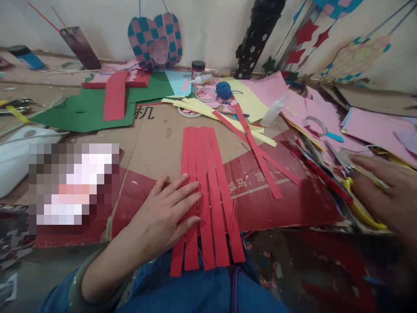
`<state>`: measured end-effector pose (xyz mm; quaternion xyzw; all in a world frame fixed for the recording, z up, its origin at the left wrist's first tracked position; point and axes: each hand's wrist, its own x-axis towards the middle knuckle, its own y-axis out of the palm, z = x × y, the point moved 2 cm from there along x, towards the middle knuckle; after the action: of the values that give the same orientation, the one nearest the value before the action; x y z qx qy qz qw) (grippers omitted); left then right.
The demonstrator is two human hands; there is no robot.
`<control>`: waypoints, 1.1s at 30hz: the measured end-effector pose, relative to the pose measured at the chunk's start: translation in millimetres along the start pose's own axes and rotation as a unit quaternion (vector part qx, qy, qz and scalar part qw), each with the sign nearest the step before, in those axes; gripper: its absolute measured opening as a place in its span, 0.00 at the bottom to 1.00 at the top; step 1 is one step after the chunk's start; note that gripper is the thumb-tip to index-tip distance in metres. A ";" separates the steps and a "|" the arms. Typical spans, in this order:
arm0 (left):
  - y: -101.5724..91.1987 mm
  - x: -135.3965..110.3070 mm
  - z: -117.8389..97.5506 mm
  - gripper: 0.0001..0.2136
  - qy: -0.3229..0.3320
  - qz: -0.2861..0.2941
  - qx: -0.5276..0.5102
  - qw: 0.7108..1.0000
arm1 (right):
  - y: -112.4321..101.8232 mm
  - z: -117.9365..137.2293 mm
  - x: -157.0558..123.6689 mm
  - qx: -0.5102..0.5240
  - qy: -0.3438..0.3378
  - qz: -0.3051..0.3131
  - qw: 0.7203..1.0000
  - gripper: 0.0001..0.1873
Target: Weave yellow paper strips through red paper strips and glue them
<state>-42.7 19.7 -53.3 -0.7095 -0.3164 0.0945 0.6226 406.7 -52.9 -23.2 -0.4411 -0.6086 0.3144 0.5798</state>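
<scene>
A sheet of red paper cut into several long strips, still joined at the far end, lies on the cardboard and hangs over its near edge. My left hand rests flat on its left strips, fingers stretched out. Off to the right, my right hand is blurred, beside yellow-handled scissors. Its fingers are too smeared to show whether they grip anything. Two loose red strips lie crossed between the cut sheet and the scissors, overlapping yellow paper strips.
Green paper and a folded red piece lie back left. A glue bottle, a blue yarn ball and a tape roll stand behind. Pink sheets cover the right. A pixelated object lies left.
</scene>
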 end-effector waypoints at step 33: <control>0.0 0.3 -0.6 0.18 -0.028 0.027 -0.019 0.999 | 18.0 138.6 49.8 0.166 -0.213 0.047 0.962 0.21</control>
<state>-42.1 19.4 -53.1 -0.7266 -0.3164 0.1250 0.5970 276.6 17.3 -35.9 -0.2895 -0.6354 0.5248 0.4868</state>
